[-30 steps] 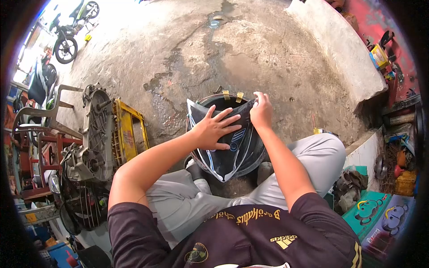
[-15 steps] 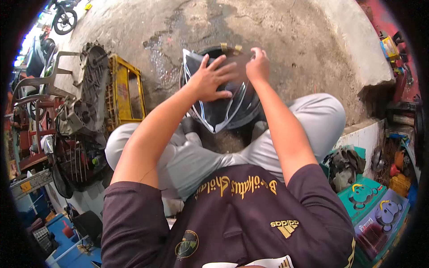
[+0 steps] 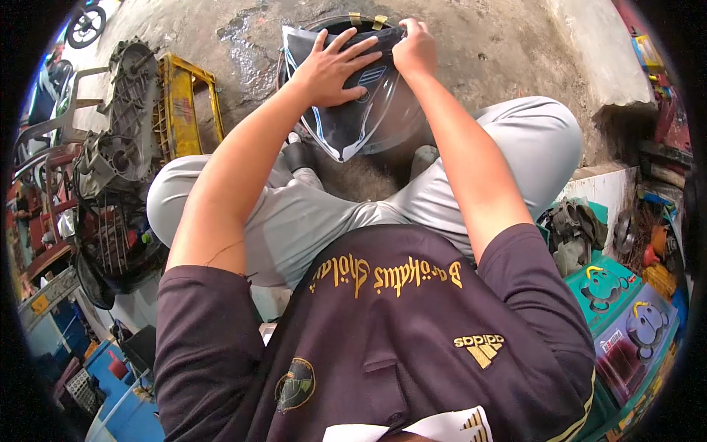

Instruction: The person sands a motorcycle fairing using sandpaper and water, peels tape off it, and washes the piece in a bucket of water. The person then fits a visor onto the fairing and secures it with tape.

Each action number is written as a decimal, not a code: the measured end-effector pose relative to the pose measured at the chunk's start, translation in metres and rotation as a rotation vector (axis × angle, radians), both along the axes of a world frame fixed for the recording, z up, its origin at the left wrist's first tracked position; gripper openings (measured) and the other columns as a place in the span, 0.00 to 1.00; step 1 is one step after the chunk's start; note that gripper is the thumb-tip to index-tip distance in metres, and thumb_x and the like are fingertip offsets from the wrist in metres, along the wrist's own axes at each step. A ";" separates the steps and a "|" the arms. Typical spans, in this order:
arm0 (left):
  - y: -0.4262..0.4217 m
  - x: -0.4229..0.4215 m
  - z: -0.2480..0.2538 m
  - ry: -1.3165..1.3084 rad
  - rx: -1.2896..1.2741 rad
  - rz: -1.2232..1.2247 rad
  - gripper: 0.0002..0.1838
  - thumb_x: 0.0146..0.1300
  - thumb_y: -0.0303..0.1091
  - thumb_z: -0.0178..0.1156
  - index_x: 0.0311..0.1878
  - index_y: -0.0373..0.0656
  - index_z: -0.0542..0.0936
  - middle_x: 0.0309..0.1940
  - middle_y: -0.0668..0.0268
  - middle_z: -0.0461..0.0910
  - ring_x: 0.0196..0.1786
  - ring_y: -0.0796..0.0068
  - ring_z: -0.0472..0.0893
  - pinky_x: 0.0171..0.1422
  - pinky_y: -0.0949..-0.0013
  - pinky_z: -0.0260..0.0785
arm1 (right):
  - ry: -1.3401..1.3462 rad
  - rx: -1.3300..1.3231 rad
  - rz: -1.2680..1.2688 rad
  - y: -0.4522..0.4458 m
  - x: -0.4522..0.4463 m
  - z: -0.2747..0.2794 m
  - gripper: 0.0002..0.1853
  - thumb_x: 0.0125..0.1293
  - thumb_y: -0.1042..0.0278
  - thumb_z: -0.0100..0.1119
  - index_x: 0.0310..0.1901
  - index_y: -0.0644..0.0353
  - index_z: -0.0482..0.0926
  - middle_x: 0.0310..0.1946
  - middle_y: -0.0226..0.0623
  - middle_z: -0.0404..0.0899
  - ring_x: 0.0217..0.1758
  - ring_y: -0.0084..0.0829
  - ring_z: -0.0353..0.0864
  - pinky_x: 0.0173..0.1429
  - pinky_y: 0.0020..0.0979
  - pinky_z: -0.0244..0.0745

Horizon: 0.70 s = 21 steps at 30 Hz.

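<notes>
Just nearer than a black, blue-and-white-edged motorcycle fairing panel (image 3: 335, 121), grey trousers (image 3: 353, 202) are seen. On the panel, held over a dark tub (image 3: 406, 110), the left hand (image 3: 335, 70) is laid, fingers spread; its far right corner is grasped by the right hand (image 3: 416, 53). Well left of it, a yellow crate (image 3: 177, 110) is placed.

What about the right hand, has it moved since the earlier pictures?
No, not noticeably: the right hand stays just right of the yellow strips. They all sit higher now, as does the yellow crate, so the view shifted.
</notes>
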<state>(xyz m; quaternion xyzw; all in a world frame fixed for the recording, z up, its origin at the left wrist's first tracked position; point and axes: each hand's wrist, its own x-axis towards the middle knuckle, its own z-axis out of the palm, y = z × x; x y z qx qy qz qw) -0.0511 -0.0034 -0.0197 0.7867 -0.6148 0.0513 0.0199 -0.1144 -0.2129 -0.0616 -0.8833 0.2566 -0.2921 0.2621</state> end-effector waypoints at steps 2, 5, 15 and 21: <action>0.001 0.001 -0.001 0.030 -0.016 -0.013 0.44 0.63 0.59 0.64 0.82 0.68 0.62 0.86 0.74 0.52 0.87 0.54 0.50 0.85 0.29 0.40 | -0.050 -0.040 0.069 0.005 -0.001 0.000 0.19 0.57 0.80 0.57 0.50 0.58 0.84 0.48 0.51 0.83 0.51 0.56 0.84 0.57 0.49 0.80; 0.000 0.002 -0.005 0.004 -0.020 -0.003 0.44 0.63 0.58 0.64 0.83 0.69 0.61 0.86 0.75 0.52 0.87 0.55 0.50 0.85 0.28 0.40 | -0.056 -0.017 0.091 0.001 0.001 -0.003 0.18 0.57 0.80 0.57 0.49 0.59 0.84 0.47 0.52 0.83 0.51 0.56 0.84 0.57 0.49 0.80; 0.003 -0.003 0.020 0.123 0.037 -0.013 0.47 0.61 0.62 0.66 0.81 0.55 0.66 0.85 0.61 0.54 0.86 0.45 0.50 0.84 0.29 0.42 | -0.124 -0.021 0.075 0.012 -0.001 0.007 0.14 0.62 0.81 0.49 0.45 0.62 0.83 0.45 0.56 0.83 0.50 0.60 0.83 0.54 0.50 0.80; 0.003 -0.003 0.018 0.135 0.000 -0.031 0.47 0.60 0.62 0.66 0.81 0.56 0.66 0.84 0.61 0.55 0.85 0.45 0.51 0.84 0.29 0.43 | -0.115 -0.103 0.111 -0.006 0.010 -0.008 0.15 0.62 0.79 0.48 0.46 0.61 0.83 0.46 0.57 0.82 0.51 0.61 0.82 0.56 0.52 0.79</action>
